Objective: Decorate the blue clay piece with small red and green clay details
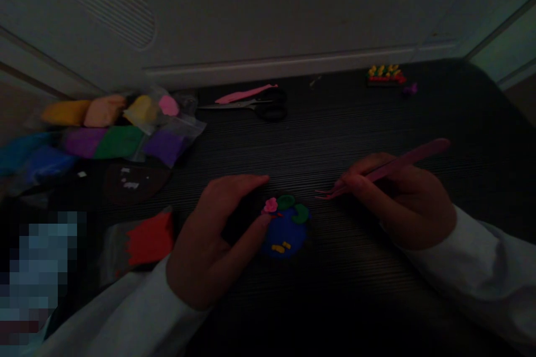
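Note:
A small round clay pond (pixel 287 237) lies on the dark table, blue in the middle with a dark rim. On it sit a pink clay flower (pixel 271 204), two green lily pads (pixel 286 201), a tiny red piece and small yellow pieces (pixel 278 248). My left hand (pixel 213 240) rests at the pond's left side, thumb and index finger apart; the thumb tip is at the rim near the flower, and I cannot tell if it presses. My right hand (pixel 393 201) pinches pink tweezers (pixel 402 162), their tips slightly apart, just right of the pond.
Bags of coloured clay (pixel 119 142) lie at the left, with a bag of red clay (pixel 149 239) nearer. Scissors (pixel 251 105) and a pink tool (pixel 245 93) lie at the back. A clay flower planter (pixel 384 75) and a purple piece (pixel 410 89) stand back right.

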The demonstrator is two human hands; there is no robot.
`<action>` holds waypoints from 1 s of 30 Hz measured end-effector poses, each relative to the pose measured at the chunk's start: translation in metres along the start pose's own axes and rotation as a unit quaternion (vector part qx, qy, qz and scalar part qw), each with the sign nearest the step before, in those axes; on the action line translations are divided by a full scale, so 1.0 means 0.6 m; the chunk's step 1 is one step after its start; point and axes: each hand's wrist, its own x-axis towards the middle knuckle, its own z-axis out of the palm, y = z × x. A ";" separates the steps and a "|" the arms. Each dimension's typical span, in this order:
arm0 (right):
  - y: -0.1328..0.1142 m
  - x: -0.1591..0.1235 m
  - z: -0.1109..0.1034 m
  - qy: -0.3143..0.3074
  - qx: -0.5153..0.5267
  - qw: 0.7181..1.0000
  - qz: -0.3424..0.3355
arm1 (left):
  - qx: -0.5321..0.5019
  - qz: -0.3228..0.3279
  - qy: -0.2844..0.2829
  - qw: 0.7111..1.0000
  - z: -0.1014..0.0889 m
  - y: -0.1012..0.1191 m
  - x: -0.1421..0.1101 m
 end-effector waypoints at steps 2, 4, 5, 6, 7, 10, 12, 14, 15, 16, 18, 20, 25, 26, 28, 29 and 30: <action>-0.001 0.001 -0.001 -0.014 -0.014 0.999 -0.026 | 0.028 0.047 0.027 0.998 0.002 0.009 0.000; -0.002 0.002 -0.001 -0.020 -0.016 0.999 -0.042 | 0.050 0.087 0.055 0.993 0.004 0.017 -0.001; -0.003 0.001 -0.001 -0.019 -0.016 0.999 -0.047 | 0.056 0.100 0.063 0.991 0.005 0.020 -0.002; -0.003 0.001 0.000 -0.015 -0.017 0.999 -0.050 | 0.060 0.109 0.068 0.990 0.007 0.022 -0.002; -0.003 0.001 0.001 -0.014 -0.018 0.998 -0.051 | 0.063 0.114 0.069 0.989 0.008 0.023 -0.003; -0.003 0.000 0.003 -0.017 -0.018 0.998 -0.057 | 0.070 0.116 0.064 0.989 0.011 0.023 -0.004; -0.003 0.000 0.004 -0.027 -0.013 0.998 -0.061 | 0.075 0.117 0.058 0.989 0.012 0.022 -0.005; -0.004 0.000 0.005 -0.033 -0.009 0.997 -0.066 | 0.079 0.123 0.052 0.988 0.012 0.022 -0.006; -0.004 0.001 0.006 -0.036 -0.009 0.997 -0.068 | 0.080 0.126 0.049 0.988 0.012 0.022 -0.006; -0.005 0.001 0.006 -0.037 -0.009 0.997 -0.070 | 0.082 0.129 0.045 0.987 0.013 0.023 -0.006; -0.006 0.002 0.007 -0.036 -0.013 0.997 -0.071 | 0.084 0.128 0.037 0.988 0.013 0.024 -0.006; -0.007 0.003 0.008 -0.035 -0.016 0.997 -0.069 | 0.088 0.125 0.031 0.988 0.013 0.024 -0.005; -0.008 0.003 0.009 -0.039 -0.017 0.997 -0.071 | 0.082 0.139 0.038 0.986 0.014 0.023 -0.003; -0.008 0.003 0.009 -0.040 -0.018 0.996 -0.074 | 0.081 0.140 0.040 0.986 0.015 0.022 -0.003; -0.009 0.003 0.008 -0.043 -0.018 0.996 -0.077 | 0.080 0.138 0.038 0.986 0.015 0.022 -0.002; -0.009 0.003 0.008 -0.042 -0.019 0.996 -0.078 | 0.080 0.136 0.035 0.987 0.015 0.022 -0.002; -0.010 0.003 0.008 -0.040 -0.019 0.996 -0.079 | 0.081 0.134 0.032 0.987 0.016 0.022 -0.002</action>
